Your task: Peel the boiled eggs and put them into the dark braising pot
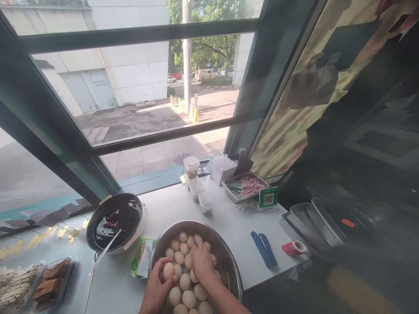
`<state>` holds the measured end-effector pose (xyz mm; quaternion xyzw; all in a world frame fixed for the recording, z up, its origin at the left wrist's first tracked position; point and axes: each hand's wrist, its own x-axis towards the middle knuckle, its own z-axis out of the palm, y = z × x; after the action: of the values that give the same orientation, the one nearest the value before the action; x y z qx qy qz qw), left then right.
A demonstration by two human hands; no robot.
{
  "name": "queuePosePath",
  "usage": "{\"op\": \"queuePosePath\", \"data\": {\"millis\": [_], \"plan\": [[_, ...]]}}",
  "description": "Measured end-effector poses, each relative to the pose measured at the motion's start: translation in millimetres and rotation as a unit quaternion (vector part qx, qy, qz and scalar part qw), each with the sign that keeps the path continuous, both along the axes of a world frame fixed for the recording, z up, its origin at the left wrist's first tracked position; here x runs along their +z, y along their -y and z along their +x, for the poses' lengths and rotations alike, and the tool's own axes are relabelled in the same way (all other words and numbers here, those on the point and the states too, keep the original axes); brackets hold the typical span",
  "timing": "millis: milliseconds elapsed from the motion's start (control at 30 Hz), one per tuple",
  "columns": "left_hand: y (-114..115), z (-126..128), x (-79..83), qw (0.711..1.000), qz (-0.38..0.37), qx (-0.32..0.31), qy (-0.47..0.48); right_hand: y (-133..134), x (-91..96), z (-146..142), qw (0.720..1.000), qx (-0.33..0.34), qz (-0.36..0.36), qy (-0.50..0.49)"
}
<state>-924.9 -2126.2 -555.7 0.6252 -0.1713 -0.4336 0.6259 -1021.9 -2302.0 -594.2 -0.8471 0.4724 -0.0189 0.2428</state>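
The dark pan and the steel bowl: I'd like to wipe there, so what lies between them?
In the head view, a green-and-white packet lies on the white table between the dark pan and steel bowl.

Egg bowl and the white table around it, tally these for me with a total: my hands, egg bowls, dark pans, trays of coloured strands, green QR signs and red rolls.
Left hand and right hand: 2
Egg bowl: 1
Dark pan: 1
Tray of coloured strands: 1
Green QR sign: 1
Red roll: 1
Total: 7
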Motion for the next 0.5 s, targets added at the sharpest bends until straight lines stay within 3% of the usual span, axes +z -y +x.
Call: {"op": "queuePosePath", "data": {"millis": [133,267,367,433,500], "plan": [[1,2,7.5,1.000,0.000,-0.005,-0.015,0,-1.2,-6,0.999,-0.002,0.027,0.036],[-1,8,6.0,1.000,0.020,0.002,0.023,4,4.9,-25,0.988,0.003,0.079,0.132],[3,6,7.8,0.996,0.011,0.066,0.051,0,10.1,-36,0.966,0.004,0.148,0.213],[7,0,12.4,0.992,0.002,0.099,0.079,-11,12.9,-39,0.934,0.000,0.231,0.272],[13,-6,18.4,0.990,-0.010,0.074,0.124,-24,16.7,-40,0.865,-0.027,0.355,0.354]]}}
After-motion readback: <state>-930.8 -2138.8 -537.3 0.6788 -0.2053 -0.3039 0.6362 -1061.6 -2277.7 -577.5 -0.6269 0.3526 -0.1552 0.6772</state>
